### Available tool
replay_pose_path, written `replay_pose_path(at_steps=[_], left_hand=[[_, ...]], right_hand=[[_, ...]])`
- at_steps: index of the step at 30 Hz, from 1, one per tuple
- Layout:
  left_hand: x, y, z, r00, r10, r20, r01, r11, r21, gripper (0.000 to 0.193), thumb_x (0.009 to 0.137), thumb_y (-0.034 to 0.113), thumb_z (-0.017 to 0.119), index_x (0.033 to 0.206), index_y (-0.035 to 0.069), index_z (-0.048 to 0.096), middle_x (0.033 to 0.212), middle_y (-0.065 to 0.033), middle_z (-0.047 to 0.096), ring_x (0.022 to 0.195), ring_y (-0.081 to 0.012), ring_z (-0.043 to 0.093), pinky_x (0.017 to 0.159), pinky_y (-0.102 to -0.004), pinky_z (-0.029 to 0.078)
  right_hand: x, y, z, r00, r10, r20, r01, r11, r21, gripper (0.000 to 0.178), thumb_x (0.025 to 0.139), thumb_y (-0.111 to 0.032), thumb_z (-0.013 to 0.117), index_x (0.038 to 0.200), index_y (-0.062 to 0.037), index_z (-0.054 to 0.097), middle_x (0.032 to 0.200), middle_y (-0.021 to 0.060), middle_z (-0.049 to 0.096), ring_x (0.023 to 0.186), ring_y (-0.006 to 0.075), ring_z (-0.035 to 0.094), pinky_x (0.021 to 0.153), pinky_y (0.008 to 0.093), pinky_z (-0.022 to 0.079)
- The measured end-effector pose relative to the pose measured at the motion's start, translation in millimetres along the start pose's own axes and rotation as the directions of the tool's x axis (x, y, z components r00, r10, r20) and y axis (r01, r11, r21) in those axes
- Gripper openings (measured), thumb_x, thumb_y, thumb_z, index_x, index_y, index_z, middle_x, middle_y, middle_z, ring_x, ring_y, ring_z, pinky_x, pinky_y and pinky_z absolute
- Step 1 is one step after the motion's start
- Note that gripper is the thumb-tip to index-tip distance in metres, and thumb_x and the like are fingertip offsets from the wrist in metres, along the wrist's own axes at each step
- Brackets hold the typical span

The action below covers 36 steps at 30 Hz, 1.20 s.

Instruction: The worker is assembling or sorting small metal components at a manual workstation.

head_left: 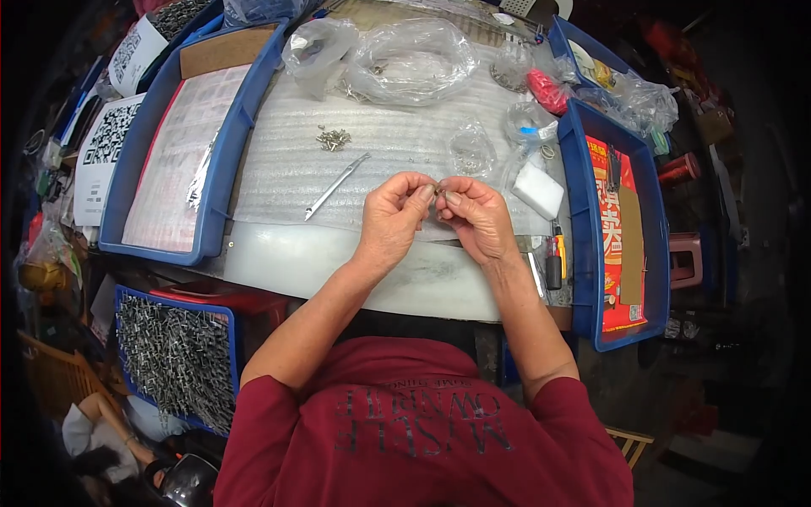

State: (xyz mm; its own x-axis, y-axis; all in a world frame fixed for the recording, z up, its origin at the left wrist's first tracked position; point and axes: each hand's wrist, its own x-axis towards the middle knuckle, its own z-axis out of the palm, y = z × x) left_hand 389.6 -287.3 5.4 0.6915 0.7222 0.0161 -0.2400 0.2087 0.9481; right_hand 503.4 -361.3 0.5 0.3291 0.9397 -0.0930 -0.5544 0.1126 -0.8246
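Note:
My left hand (395, 215) and my right hand (478, 213) meet above the padded table top. Thumb and forefinger of each are pinched together at a tiny dark piece, too small to make out. To the left of my left hand lies a slim silver metal strip (336, 188), set at a slant on the white foam sheet (279, 160). Beyond it is a little heap of small brassy metal parts (333, 139). A clear plastic bag (473, 150) lies just past my right hand, and a white foam block (538, 191) sits to its right.
Blue trays flank the table: the left tray (221, 193) holds silver strips on paper, the right tray (578, 220) red packaging and cardboard. A yellow-and-black screwdriver (555, 255) lies beside the right one. A lower-left crate (235, 342) brims with metal parts. Someone's arm (127, 435) shows nearby.

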Motion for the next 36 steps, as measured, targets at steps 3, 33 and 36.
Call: replay_pose_path(at_steps=[3, 33, 36], left_hand=[[0.9, -1.1, 0.8, 1.0, -0.002, -0.002, 0.002, 1.0, -0.007, 0.011, 0.077, 0.01, 0.048, 0.082, 0.001, 0.05, 0.068, -0.0003, 0.05, 0.056, -0.0046, 0.042, 0.049, -0.0167, 0.034], [3.3, -14.1, 4.7, 0.999, 0.036, -0.012, -0.036, 0.999, -0.007, 0.01, 0.077, 0.007, 0.047, 0.083, -0.001, 0.05, 0.067, -0.0022, 0.051, 0.055, -0.005, 0.041, 0.048, -0.0165, 0.033], [3.2, -14.8, 4.3, 0.999, 0.032, -0.011, -0.033, 0.999, -0.021, 0.01, 0.077, 0.007, 0.047, 0.083, -0.001, 0.051, 0.067, -0.0022, 0.051, 0.055, -0.005, 0.041, 0.048, -0.0165, 0.033]], right_hand=[[2.2, 2.5, -2.6, 1.0, 0.013, -0.005, -0.013, 1.0, 0.022, 0.014, 0.072, -0.004, 0.053, 0.085, 0.0003, 0.051, 0.071, 0.0058, 0.054, 0.061, 0.009, 0.049, 0.058, 0.0188, 0.04], [5.0, 7.5, -7.2, 0.999, -0.043, -0.007, 0.043, 0.999, -0.003, 0.013, 0.071, 0.0, 0.052, 0.084, -0.0012, 0.048, 0.07, 0.0033, 0.053, 0.064, 0.009, 0.05, 0.058, 0.0192, 0.04], [5.0, 8.3, -8.4, 0.999, -0.052, 0.012, 0.052, 0.999, -0.01, 0.013, 0.071, -0.001, 0.052, 0.084, -0.0012, 0.048, 0.07, 0.003, 0.053, 0.063, 0.0087, 0.05, 0.059, 0.0191, 0.04]])
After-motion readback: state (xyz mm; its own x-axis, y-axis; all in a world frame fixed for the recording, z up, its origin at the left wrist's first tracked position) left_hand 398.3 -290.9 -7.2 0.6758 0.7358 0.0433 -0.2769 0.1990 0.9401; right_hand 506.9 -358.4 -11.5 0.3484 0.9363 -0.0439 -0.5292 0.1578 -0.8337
